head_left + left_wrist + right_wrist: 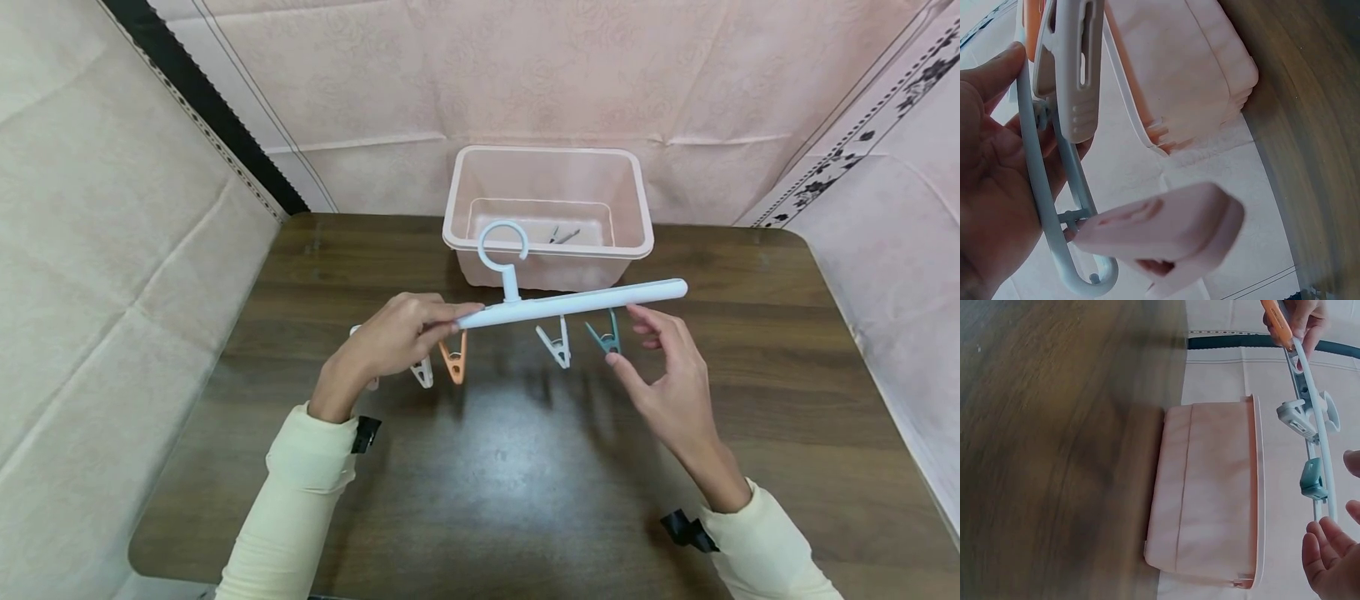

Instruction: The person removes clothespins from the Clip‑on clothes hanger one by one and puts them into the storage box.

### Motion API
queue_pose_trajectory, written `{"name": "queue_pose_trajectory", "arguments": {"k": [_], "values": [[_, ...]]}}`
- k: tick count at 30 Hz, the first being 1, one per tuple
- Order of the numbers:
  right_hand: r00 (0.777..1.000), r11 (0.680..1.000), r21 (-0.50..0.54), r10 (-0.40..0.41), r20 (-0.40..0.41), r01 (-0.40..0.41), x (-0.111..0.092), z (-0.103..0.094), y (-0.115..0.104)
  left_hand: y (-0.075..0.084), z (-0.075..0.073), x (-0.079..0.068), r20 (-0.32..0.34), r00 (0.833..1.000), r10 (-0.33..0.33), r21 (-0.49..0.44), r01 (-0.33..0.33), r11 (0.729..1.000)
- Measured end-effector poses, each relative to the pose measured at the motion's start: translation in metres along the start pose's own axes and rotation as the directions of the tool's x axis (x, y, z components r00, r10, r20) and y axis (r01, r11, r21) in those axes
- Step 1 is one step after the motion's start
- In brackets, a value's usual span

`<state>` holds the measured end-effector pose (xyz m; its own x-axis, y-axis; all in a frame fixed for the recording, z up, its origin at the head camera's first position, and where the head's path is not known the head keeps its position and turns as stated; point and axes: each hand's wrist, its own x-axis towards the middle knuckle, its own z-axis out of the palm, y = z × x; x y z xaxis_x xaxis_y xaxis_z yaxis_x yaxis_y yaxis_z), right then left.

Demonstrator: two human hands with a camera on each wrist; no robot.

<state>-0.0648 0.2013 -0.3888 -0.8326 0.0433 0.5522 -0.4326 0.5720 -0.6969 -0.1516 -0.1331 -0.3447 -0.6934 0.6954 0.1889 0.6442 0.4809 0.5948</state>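
A light blue clip hanger (577, 304) with a round hook is held above the table, tilted up to the right. My left hand (397, 333) pinches its bar left of the hook. Several clips hang from it: a pink one (1166, 228) at the left end, a white one (1079, 75), an orange one (453, 360), a pale grey one (556, 343) and a teal one (606, 335). My right hand (671, 383) is by the right end, fingers loosely bent and thumb spread, close to the teal clip; whether the fingertips touch the bar I cannot tell.
Behind the hanger, a pink plastic bin (547, 268) stands at the back edge of the brown wooden table (510, 500). A few small thin objects (564, 237) lie in the bin. Pale patterned sheets (540, 75) hang around the back and sides.
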Motion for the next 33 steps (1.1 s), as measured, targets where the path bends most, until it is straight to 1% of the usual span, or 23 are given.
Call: {"name": "queue_pose_trajectory", "arguments": {"k": [5,13,19,26,33], "values": [[0.999,0.999,-0.014,0.042,0.006,-0.042,-0.003,0.002,0.000,0.001,-0.001,0.000,-0.003,1.000,0.004,0.003,-0.004,1.000],[0.998,0.998,-0.023,0.061,0.001,-0.061,-0.005,0.005,0.003,0.001,-0.001,-0.001,-0.007,1.000,-0.004,-0.010,0.004,1.000],[0.995,0.995,-0.037,0.094,0.027,-0.093,-0.007,0.009,0.004,0.000,0.000,-0.001,-0.008,1.000,0.009,-0.001,-0.009,1.000],[0.987,0.988,-0.045,0.149,0.055,-0.147,-0.009,0.013,0.005,0.001,0.001,-0.001,0.002,1.000,0.005,0.001,-0.005,1.000],[0.988,0.989,-0.039,0.145,0.045,-0.144,-0.007,0.015,0.006,-0.001,0.001,0.000,-0.004,1.000,0.016,-0.006,-0.016,1.000]]}}
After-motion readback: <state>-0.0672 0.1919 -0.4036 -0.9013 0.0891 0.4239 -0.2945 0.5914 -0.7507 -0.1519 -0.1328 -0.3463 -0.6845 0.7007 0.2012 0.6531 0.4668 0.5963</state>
